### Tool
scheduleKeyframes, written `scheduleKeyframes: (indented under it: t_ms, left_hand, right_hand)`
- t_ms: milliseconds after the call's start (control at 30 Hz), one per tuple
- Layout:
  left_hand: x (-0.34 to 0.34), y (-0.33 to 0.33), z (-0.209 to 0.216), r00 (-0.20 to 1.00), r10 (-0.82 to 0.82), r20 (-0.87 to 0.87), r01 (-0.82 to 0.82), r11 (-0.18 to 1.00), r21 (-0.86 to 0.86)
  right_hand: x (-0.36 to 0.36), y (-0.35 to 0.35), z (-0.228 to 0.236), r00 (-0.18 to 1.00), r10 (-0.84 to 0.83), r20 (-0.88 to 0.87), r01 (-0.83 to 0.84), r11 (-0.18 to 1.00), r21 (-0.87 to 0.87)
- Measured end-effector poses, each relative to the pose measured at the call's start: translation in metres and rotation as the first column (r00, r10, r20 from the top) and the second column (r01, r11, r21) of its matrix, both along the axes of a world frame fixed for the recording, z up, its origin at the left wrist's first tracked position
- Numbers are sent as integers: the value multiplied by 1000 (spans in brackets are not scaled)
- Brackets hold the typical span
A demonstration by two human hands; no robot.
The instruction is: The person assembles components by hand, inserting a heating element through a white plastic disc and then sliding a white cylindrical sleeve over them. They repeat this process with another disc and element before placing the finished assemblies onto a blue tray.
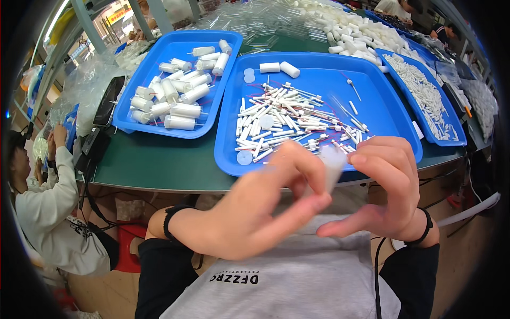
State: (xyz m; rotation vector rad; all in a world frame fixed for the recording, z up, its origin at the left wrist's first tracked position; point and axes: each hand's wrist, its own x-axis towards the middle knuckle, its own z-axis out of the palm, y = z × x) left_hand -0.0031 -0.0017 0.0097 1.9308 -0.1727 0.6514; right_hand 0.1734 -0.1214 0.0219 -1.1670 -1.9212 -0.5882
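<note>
Above the front edge of the table, my left hand (255, 212) pinches a white cylinder (333, 166) between thumb and fingers. The cylinder stands roughly upright, slightly tilted and a little blurred. My right hand (392, 183) is just to its right, thumb and fingers spread apart, with a fingertip close to the cylinder's upper end; whether it touches cannot be told. Behind both hands, a blue tray (390, 114) holds a heap of thin white tubes (281, 114) with red wires, a few translucent discs (245, 158) and two white cylinders (281, 68).
At the left, a second blue tray (121, 114) contains several white capped cylinders (183, 109). A narrower blue tray (460, 139) with small white tubes is at the right. White cylinders (361, 40) and clear tubes (255, 24) are piled at the back. Another person (48, 202) sits far left.
</note>
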Motion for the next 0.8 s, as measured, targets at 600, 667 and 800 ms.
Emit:
scheduleKeyframes:
  t_ms: [600, 667, 800]
  left_hand:
    - [-94, 141, 70, 505, 839, -204, -709, 538, 456]
    - [-101, 165, 59, 452, 873, -181, -713, 476, 515]
    - [-94, 157, 61, 352, 909, -222, -698, 413, 585]
  right_hand:
    - [1, -6, 3, 993, -82, 81, 97, 974, -206]
    - [-1, -6, 2, 993, -62, 102, 86, 964, -252]
    - [-3, -3, 4, 992, -45, 118, 76, 959, -273]
